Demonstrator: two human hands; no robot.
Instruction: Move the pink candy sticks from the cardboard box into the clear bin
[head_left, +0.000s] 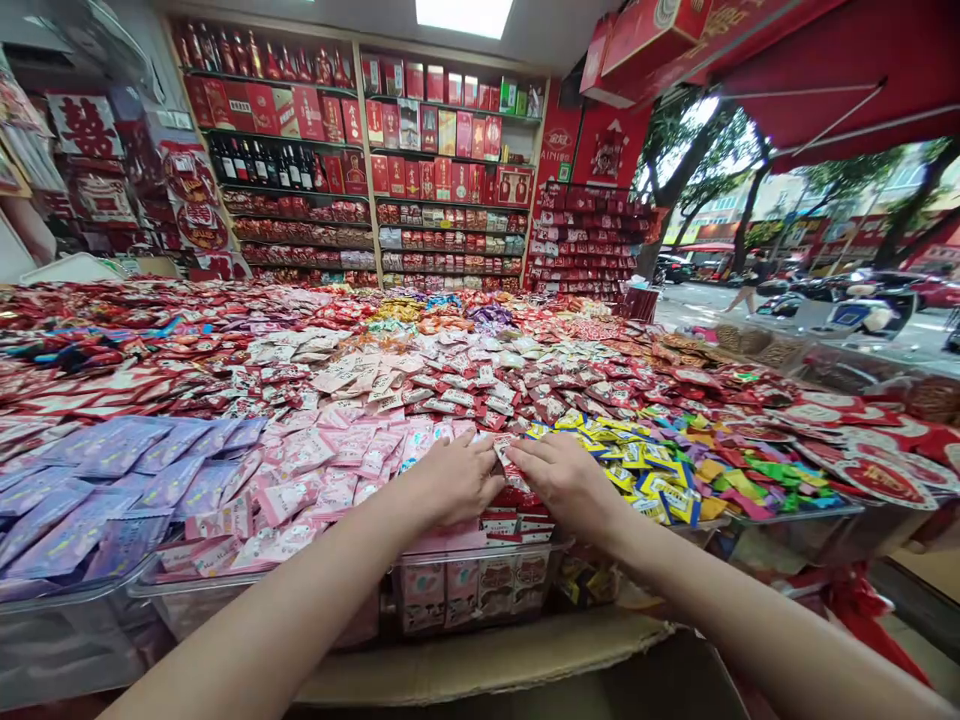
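Note:
My left hand (466, 482) and my right hand (561, 480) meet over a clear plastic bin (480, 552) at the front of the display. Between their fingertips is a small red-and-white candy packet (504, 456), its edges partly covered by my fingers. More red-and-white packets (517, 526) lie in rows just beneath my hands. To the left of my left hand are pink candy packets (360, 448). Yellow-and-blue packets (651, 462) are heaped to the right of my right hand.
Purple packets (142, 460) fill a bin at far left. Green, orange and purple sweets (757, 475) lie at right. An open cardboard box (480, 668) is below the front bins. Shelves (360, 150) of bottles and boxes line the back; a street with a walking person (752, 280) is beyond.

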